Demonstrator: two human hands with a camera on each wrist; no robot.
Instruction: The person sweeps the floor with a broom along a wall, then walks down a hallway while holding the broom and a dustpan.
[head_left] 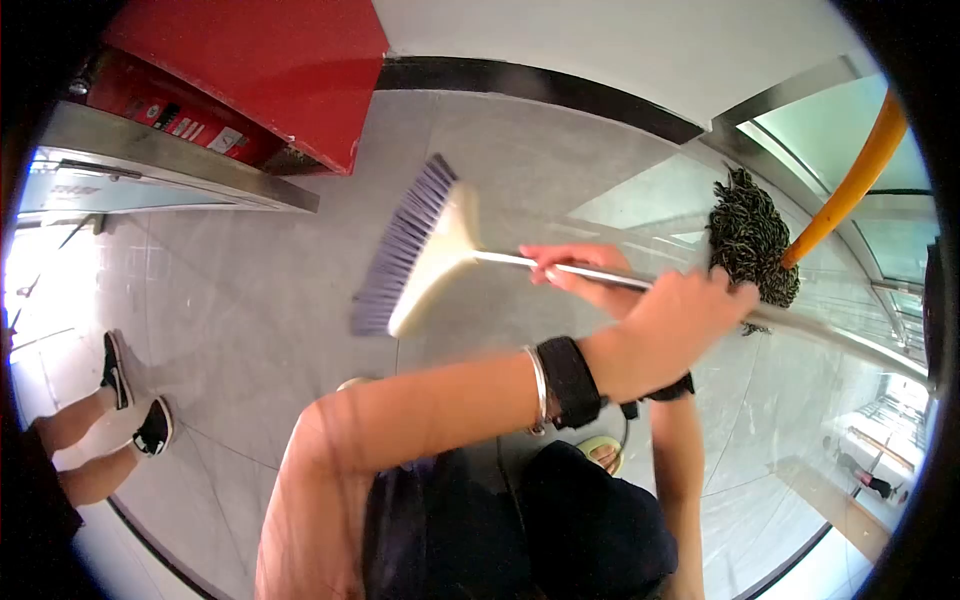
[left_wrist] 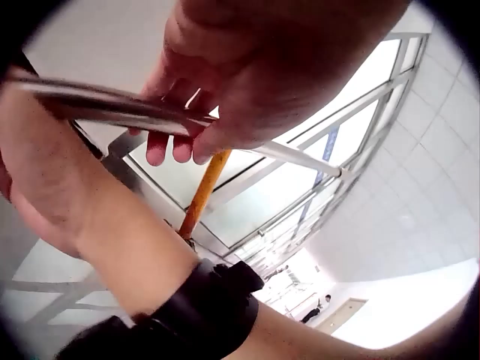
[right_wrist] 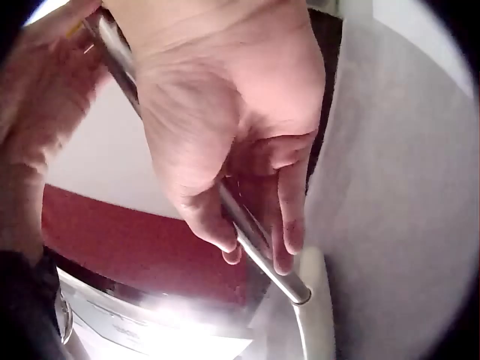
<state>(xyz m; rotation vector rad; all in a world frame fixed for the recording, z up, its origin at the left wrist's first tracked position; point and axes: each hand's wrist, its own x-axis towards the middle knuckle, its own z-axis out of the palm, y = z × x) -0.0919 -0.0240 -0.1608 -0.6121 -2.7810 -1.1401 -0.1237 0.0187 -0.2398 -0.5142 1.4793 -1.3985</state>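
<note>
A broom (head_left: 440, 250) with a cream head and grey-purple bristles extends to the left over the grey tiles, bristles facing left. Its metal handle (right_wrist: 259, 251) runs right, through both hands. The right hand (head_left: 590, 275) holds the handle close to the broom head, thumb and fingers around it in the right wrist view. Farther up the handle, the left hand (head_left: 680, 325) grips it, fingers curled about the pole in the left wrist view. The left forearm crosses over the right one in the head view. Both wrists wear black bands.
A dark string mop (head_left: 750, 240) with an orange handle (head_left: 850, 190) leans by the glass panels at right. A red cabinet (head_left: 270, 60) stands upper left, beside a metal-edged door (head_left: 200, 165). Another person's legs (head_left: 95, 450) are at lower left.
</note>
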